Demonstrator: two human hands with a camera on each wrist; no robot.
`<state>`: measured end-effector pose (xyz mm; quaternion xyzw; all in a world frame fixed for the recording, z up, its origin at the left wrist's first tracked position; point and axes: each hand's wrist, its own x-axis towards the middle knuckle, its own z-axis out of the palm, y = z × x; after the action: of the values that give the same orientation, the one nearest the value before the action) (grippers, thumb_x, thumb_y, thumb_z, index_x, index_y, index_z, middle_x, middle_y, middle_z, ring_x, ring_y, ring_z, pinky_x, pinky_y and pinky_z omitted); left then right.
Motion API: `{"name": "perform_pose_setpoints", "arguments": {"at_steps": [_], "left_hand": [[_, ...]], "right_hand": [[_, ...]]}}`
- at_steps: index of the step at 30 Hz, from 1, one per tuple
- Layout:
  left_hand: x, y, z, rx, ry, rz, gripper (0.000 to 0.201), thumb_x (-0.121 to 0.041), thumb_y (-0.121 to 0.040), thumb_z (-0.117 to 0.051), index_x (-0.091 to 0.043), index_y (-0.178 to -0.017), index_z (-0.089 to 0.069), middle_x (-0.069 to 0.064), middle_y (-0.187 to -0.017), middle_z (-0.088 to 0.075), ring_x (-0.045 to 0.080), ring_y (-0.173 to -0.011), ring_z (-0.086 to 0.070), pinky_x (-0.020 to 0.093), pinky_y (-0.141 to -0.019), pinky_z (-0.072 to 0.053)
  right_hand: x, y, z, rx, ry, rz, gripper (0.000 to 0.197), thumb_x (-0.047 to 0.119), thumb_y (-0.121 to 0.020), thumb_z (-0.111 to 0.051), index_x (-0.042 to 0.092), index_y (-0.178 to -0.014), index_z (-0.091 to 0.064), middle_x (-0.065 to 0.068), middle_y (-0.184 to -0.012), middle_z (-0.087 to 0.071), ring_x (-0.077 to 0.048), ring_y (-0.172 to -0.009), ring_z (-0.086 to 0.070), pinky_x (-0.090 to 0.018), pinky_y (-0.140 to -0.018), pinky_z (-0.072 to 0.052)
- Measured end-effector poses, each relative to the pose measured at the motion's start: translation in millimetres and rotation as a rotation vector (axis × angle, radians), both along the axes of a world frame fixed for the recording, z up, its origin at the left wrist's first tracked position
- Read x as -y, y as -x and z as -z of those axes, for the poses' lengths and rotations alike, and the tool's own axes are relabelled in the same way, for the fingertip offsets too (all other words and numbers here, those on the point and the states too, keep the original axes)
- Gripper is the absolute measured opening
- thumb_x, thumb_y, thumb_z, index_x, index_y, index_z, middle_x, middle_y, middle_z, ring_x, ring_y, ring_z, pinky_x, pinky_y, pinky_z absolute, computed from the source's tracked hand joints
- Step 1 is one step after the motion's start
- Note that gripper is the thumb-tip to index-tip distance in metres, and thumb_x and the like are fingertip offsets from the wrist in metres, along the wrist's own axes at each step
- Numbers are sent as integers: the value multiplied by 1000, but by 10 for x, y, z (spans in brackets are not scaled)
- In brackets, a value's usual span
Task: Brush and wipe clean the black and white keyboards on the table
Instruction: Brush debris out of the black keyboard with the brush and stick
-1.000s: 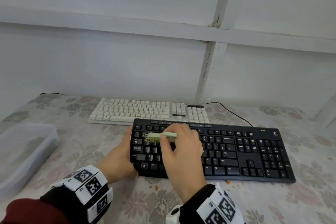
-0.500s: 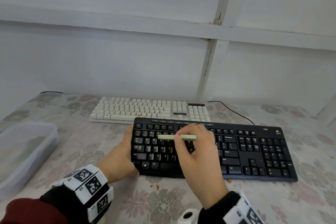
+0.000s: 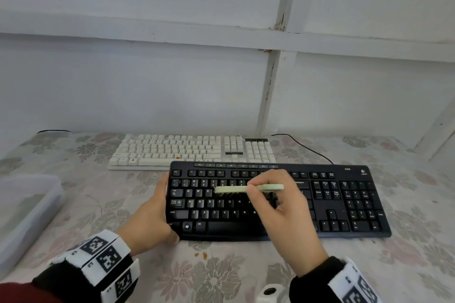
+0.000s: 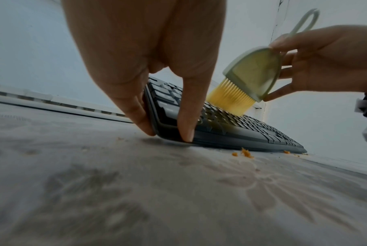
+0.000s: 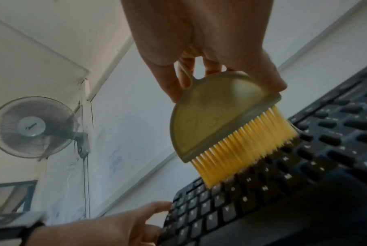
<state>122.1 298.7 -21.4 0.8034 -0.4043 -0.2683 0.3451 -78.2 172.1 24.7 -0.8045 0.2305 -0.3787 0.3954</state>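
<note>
A black plastic full-size keyboard (image 3: 344,204) lies across the near middle of the table with the floral cloth (image 3: 73,192), and a cream-white keyboard (image 3: 177,152) lies just behind it, farther from the person and shifted to the left, its near edge close along the black one's far edge. The left hand (image 3: 150,216) reaches in from the near left, wrist low by the cloth, and clasps the black keyboard's left end: the fingers lie along the left side edge and the thumb comes round the near left corner, as the left wrist view shows with two fingertips (image 4: 186,133) pointing down onto the cloth either side of that corner. The right hand (image 3: 283,214) comes in from the near right, raised over the letter keys with its back turned up, and pinches a small pale green half-round plastic brush with yellow bristles (image 5: 218,119) by its flat body, thumb on one edge and fingers on the other. The brush's thin loop handle sticks up past the fingers. The bristles point down and touch the keys in the middle of the letter block. A few orange crumbs (image 4: 244,153) lie on the cloth just in front of the black keyboard's near edge. A translucent plastic tub (image 3: 27,209) sits at the left side of the table, well apart from the keyboards. A wall-mounted fan (image 5: 33,127) shows in the right wrist view.
</note>
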Motion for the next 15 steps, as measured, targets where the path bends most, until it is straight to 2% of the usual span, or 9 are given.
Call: {"name": "perform_pose_setpoints", "arguments": {"at_steps": [3,6,8,10,12,15], "left_hand": [[-3,1,5,8,16,-8,120,6,-57,-69,-62,-123,5,-2,-93,-65,15,-79,-66,26,-68,-54],[-6,2,11,14,30,-8,119,5,-57,-68,-66,-118,4,0,-92,-66,16,-79,-66,28,-68,-55],[-4,0,10,16,34,-11,119,5,-56,-69,-67,-116,4,-1,-91,-65,16,-79,-66,31,-69,-56],[-2,-1,12,14,31,-17,120,5,-55,-69,-67,-118,4,-1,-92,-65,17,-79,-67,34,-71,-57],[-5,5,8,14,30,-22,120,5,-55,-70,-66,-118,4,-1,-92,-65,17,-78,-67,35,-72,-57],[-4,15,-2,24,27,-14,119,6,-56,-69,-70,-112,4,1,-92,-65,18,-77,-67,34,-69,-57]], "right_hand": [[60,51,55,-43,48,73,17,25,-89,-59,34,-75,-56,14,-94,-54,-11,-95,-51,-13,-73,-40],[146,167,33,-42,106,177,22,15,-86,-60,32,-73,-56,16,-86,-53,-6,-95,-45,-24,-79,-39],[162,205,2,4,73,146,21,15,-85,-60,31,-72,-58,14,-89,-53,-7,-95,-46,-23,-72,-41],[164,214,2,46,-12,61,20,16,-86,-61,33,-76,-60,11,-95,-53,-16,-91,-52,-25,-63,-43],[206,246,38,57,-35,56,23,15,-86,-62,37,-77,-60,10,-96,-54,-20,-91,-53,-29,-66,-44],[327,349,54,51,-52,126,23,15,-85,-63,38,-79,-61,14,-95,-53,-19,-95,-54,-30,-72,-47]]}}
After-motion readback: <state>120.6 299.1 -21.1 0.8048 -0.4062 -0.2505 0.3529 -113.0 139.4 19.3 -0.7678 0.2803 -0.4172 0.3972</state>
